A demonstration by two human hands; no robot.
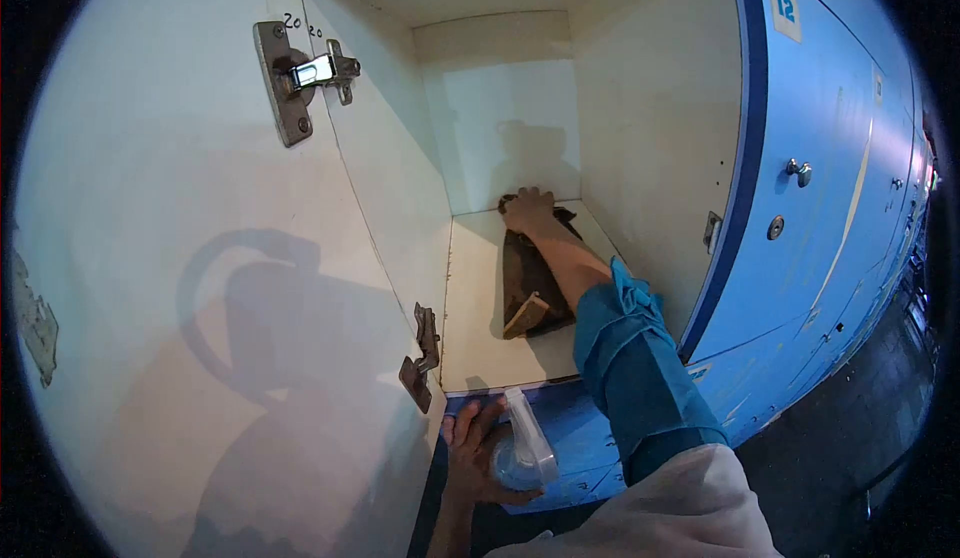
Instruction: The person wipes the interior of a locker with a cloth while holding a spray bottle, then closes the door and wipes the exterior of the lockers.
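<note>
Inside the open locker, my right hand [530, 210] has its fingers curled over the far end of a dark brown item [524, 268], possibly a bag, lying on the shelf. A tan flap or piece [526, 316] shows at the item's near end. My right forearm, in a teal sleeve, covers part of it. Below the locker's front edge, my left hand [474, 454] is wrapped around a clear plastic container [518, 463] with a pale handle-like strip along its top. Some of the left fingers are hidden behind the container.
The white locker door [200, 308] stands wide on the left, with a metal hinge [290, 83] above and another hinge [422, 358] lower down. To the right runs a row of blue locker doors [825, 148] with knobs. Dark floor [850, 468] lies at lower right.
</note>
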